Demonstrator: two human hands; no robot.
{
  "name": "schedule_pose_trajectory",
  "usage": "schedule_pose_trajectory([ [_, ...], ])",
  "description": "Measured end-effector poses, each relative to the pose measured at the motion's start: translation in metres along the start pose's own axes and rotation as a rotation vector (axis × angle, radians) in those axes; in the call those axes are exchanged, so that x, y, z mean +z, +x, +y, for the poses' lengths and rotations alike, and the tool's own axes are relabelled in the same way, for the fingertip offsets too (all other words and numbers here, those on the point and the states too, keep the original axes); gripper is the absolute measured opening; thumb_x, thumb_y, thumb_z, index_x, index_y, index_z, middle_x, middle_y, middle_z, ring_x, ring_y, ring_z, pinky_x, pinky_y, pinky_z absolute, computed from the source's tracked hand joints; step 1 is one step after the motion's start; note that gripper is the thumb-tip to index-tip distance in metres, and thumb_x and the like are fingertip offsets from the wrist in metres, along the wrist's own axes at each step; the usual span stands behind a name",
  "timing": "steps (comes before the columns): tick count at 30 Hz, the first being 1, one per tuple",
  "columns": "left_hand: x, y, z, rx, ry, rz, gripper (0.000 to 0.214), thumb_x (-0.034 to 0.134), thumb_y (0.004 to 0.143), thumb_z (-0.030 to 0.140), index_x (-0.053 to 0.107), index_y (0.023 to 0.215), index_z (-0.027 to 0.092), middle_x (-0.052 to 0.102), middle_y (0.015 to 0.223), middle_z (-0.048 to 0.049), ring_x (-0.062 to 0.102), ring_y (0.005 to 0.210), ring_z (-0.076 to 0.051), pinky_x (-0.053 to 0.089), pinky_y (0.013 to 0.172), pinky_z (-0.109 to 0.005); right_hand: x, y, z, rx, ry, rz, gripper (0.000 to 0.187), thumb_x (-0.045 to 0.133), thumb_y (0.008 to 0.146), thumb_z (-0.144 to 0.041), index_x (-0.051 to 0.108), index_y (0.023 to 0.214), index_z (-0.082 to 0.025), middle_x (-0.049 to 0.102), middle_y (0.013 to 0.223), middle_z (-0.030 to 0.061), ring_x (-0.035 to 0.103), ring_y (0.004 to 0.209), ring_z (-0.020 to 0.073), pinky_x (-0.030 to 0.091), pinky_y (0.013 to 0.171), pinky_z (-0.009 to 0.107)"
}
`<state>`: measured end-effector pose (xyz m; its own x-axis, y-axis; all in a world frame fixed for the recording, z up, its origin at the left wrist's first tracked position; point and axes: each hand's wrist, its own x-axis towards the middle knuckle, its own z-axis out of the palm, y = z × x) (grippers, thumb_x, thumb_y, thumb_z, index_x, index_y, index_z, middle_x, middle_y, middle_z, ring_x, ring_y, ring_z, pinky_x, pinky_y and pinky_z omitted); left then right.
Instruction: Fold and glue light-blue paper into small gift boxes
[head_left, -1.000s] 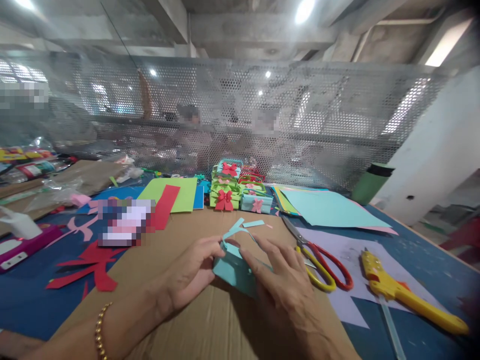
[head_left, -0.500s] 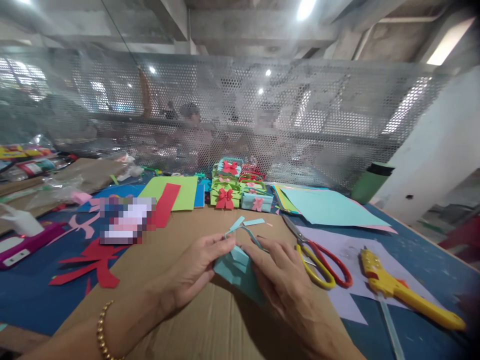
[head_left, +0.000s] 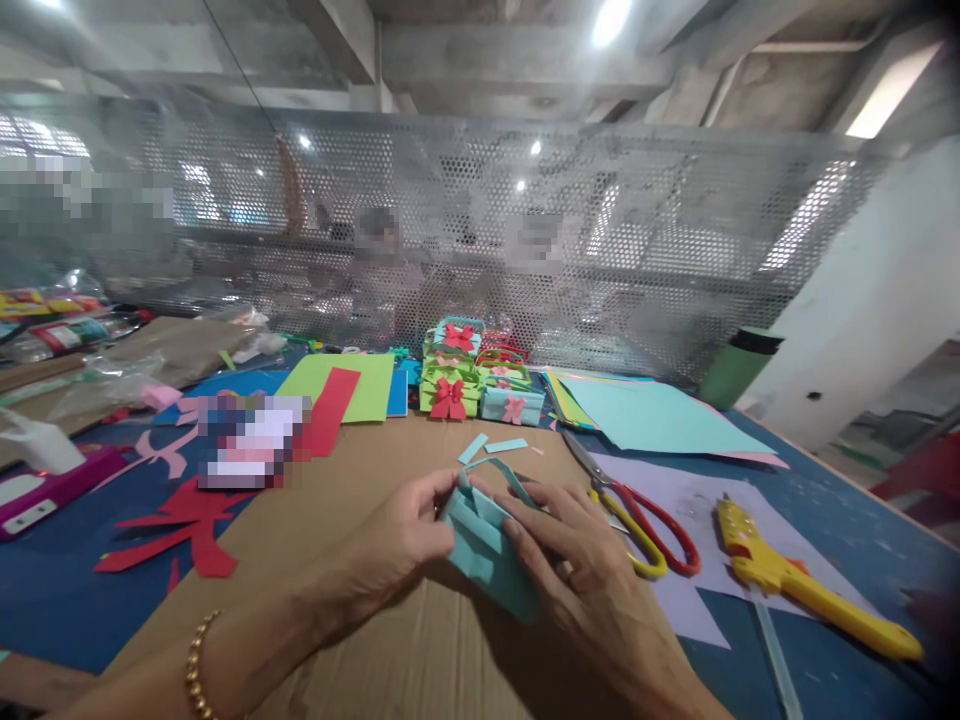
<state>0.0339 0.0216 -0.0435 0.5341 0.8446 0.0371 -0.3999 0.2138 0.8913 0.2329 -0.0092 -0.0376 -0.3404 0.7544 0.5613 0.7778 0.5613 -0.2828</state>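
Both my hands grip a small light-blue paper box [head_left: 487, 550] with a thin paper handle, just above a sheet of brown cardboard [head_left: 360, 470]. My left hand [head_left: 390, 550] pinches the box's left upper edge with thumb and fingers closed. My right hand [head_left: 577, 570] presses its fingers on the box's right side and top. A gold bracelet [head_left: 196, 665] circles my left wrist.
Red-and-yellow scissors [head_left: 637, 520] and a yellow glue gun [head_left: 795, 585] lie to the right on lilac paper. Finished small paper baskets with bows [head_left: 472, 380] stand behind. Coloured sheets [head_left: 660, 415], red cut-outs [head_left: 187, 525] and a pink tool [head_left: 52, 485] lie around. A perforated metal screen stands behind, with people beyond it.
The box has turned and tilted between my hands, and the handle strip has dropped lower. My right fingers have shifted further over the box.
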Motion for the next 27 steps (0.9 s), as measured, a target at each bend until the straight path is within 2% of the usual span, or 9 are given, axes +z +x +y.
schedule_pose_trajectory([
  [4,-0.004,0.002,-0.007,-0.006,0.010,0.032,0.044,0.072,0.065,0.007,0.067,0.108,0.018,0.064,0.095,-0.0029,0.059,0.084,-0.015,0.045,0.076,-0.025,0.001,0.000,0.000,0.003,0.020,-0.006,0.036,0.046,0.102,-0.026,0.065,0.131,-0.035,0.069,0.116,0.0088,0.061,0.112,0.0293,0.049,0.093,0.056],
  [11,-0.002,0.005,-0.011,-0.026,0.006,0.087,0.057,0.084,0.069,0.023,0.067,0.124,0.022,0.068,0.105,-0.0046,0.062,0.088,-0.017,0.047,0.080,-0.028,0.002,0.000,0.000,0.018,0.002,-0.003,0.035,0.046,0.102,-0.024,0.067,0.128,-0.033,0.069,0.120,0.0096,0.061,0.114,0.0296,0.050,0.094,0.058],
  [18,0.001,0.004,-0.014,0.001,0.060,0.090,0.055,0.089,0.069,0.041,0.069,0.115,0.019,0.070,0.100,-0.0050,0.061,0.088,-0.018,0.045,0.081,-0.028,-0.006,0.002,-0.003,0.045,0.014,-0.058,0.033,0.047,0.103,-0.027,0.070,0.125,-0.031,0.070,0.120,0.0091,0.062,0.116,0.0281,0.053,0.095,0.053],
  [22,-0.001,0.004,-0.018,-0.013,0.085,0.062,0.048,0.088,0.070,0.043,0.070,0.105,0.015,0.068,0.095,-0.0061,0.060,0.087,-0.019,0.044,0.079,-0.028,-0.005,0.002,-0.002,0.044,0.061,0.020,0.026,0.051,0.101,-0.027,0.074,0.111,-0.028,0.074,0.111,0.0070,0.066,0.108,0.0274,0.054,0.091,0.051],
  [27,0.000,0.004,-0.018,0.023,0.108,0.023,0.040,0.086,0.073,0.038,0.069,0.101,0.016,0.066,0.093,-0.0026,0.058,0.084,-0.016,0.042,0.078,-0.026,-0.004,0.003,0.000,0.105,0.155,0.087,0.011,0.059,0.096,-0.030,0.067,0.098,-0.024,0.075,0.098,0.0044,0.070,0.092,0.0231,0.056,0.083,0.041],
])
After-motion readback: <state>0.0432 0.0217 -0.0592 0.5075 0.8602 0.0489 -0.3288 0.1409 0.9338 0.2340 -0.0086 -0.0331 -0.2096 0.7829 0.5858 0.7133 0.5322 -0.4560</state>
